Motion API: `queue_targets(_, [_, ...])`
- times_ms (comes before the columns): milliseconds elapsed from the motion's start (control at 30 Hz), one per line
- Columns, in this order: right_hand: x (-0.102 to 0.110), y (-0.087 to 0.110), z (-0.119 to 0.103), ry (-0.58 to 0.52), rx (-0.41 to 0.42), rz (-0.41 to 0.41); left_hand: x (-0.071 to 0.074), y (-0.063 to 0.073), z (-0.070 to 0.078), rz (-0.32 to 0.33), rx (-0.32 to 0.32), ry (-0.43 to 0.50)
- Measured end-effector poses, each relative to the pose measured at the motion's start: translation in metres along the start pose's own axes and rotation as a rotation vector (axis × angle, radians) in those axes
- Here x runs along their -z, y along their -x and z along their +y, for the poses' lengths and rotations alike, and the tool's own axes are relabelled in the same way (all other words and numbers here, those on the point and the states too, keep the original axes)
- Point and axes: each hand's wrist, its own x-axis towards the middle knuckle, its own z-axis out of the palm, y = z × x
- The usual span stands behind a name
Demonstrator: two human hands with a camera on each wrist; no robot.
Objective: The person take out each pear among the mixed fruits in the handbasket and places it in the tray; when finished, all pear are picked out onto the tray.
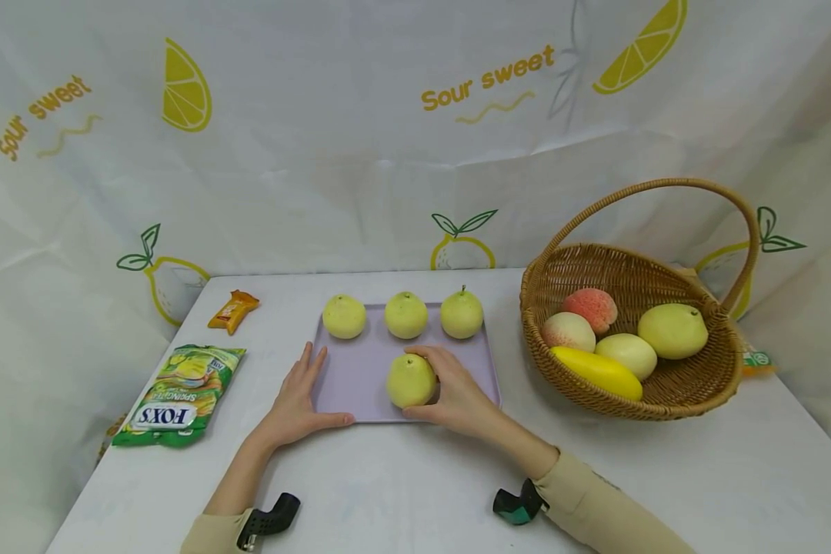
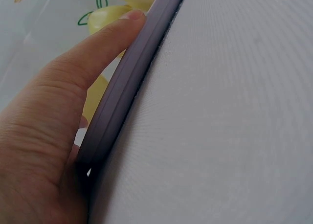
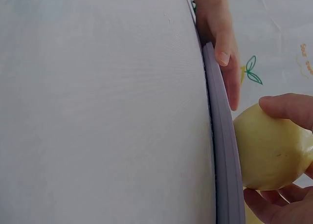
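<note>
On the white table lies a lavender tray (image 1: pixel 360 377). Three round yellow-green pears line its back edge: left pear (image 1: pixel 344 316), middle pear (image 1: pixel 406 315) and right pear (image 1: pixel 462 313), whose stem sticks up. My right hand (image 1: pixel 460 392) grips a fourth, front pear (image 1: pixel 411 381) near the tray's front edge, thumb at the front and fingers behind; the right wrist view shows this pear (image 3: pixel 269 148) close to the tray rim. My left hand (image 1: pixel 294 404) rests at the tray's front left corner, fingers extended along the side. Its thumb (image 2: pixel 105 53) touches the front rim.
A wicker basket (image 1: pixel 637 412) with a tall handle holds peaches, a yellow banana-like fruit and other pale fruits at right. A green candy bag (image 1: pixel 180 396) and a small orange packet (image 1: pixel 234 311) lie at left. A printed white curtain (image 1: pixel 318 192) closes the back.
</note>
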Motion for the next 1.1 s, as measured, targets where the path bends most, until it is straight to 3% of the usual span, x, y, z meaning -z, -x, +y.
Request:
queue_targets(733, [-0.038,-0.030,-0.015,-0.129,-0.006,-0.082,0.000,0.000,0.000,-0.007,0.019,0.022])
queue_targets(1100, [-0.056,-0.047,-0.027,-0.136,-0.044,-0.113,0.001,0.002,-0.001,0.008,-0.030,0.057])
